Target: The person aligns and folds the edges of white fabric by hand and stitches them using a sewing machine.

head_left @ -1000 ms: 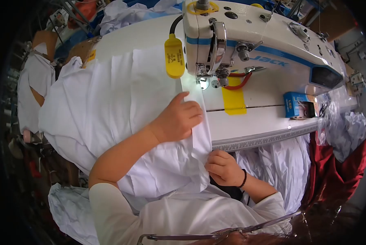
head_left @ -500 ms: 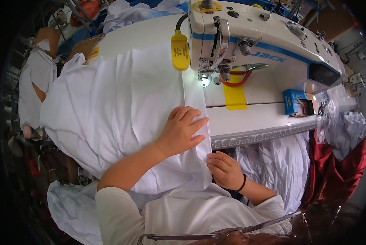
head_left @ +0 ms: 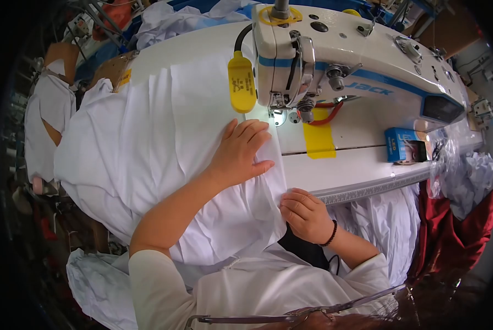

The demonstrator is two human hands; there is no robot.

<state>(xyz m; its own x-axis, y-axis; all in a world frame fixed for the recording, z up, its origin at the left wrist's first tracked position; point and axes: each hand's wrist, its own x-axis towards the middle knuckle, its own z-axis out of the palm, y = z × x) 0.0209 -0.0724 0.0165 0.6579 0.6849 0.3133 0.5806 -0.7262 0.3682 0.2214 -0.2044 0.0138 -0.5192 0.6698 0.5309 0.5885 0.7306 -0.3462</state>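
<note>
White cloth (head_left: 147,132) spreads over the sewing table, its right edge running under the needle area of a white sewing machine (head_left: 362,71). My left hand (head_left: 241,151) lies flat on the cloth just below the lit presser foot (head_left: 279,116), fingers spread. At the table's front edge my right hand (head_left: 307,215) has its fingers pressed together on the cloth's lower right edge. A dark beaded band circles the right wrist.
A yellow tag (head_left: 241,82) hangs at the machine head. Red-handled scissors (head_left: 330,114) lie behind the needle, near yellow tape (head_left: 319,140). A blue box (head_left: 405,146) stands at right. A ruler (head_left: 367,188) lines the front edge; white and red (head_left: 458,236) cloth hangs below.
Over the last half second my left hand has moved up the cloth toward the presser foot. My right hand has shifted slightly up and stays at the cloth's edge.
</note>
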